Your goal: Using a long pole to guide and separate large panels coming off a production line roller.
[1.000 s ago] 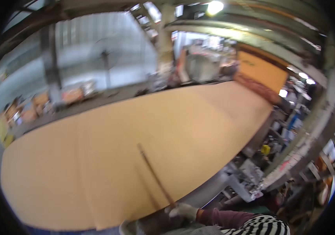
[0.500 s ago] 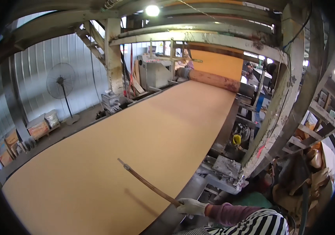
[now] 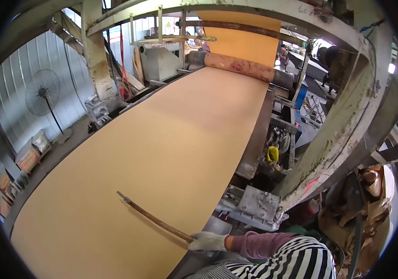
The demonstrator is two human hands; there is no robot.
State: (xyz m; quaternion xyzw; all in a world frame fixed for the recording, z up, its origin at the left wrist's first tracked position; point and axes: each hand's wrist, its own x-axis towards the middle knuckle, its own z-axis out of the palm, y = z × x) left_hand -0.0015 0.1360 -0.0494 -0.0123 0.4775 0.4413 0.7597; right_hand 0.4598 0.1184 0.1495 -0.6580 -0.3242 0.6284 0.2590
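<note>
My right hand (image 3: 208, 242), in a white glove, is closed around the near end of a long, slightly bent brown stick (image 3: 154, 219). The stick reaches left over a wide tan sheet (image 3: 161, 139), and something like a metal fitting shows near its thin far end. Its shadow lies close beneath it; whether the stick touches the sheet I cannot tell. A purple sleeve and black-and-white striped cloth cover my arm. My left hand does not show.
Far off, the sheet meets a reddish-brown roller (image 3: 240, 65), with an orange sheet (image 3: 240, 42) rising behind. A thick pale post (image 3: 329, 135) leans at the right. Crumpled brown paper (image 3: 371, 204) lies beyond it. A standing fan (image 3: 43, 93) is by the left wall.
My right hand has brought the stick lower, so its shadow is now close beside it. The whole view has shifted, with the frame and roller appearing further left and higher.
</note>
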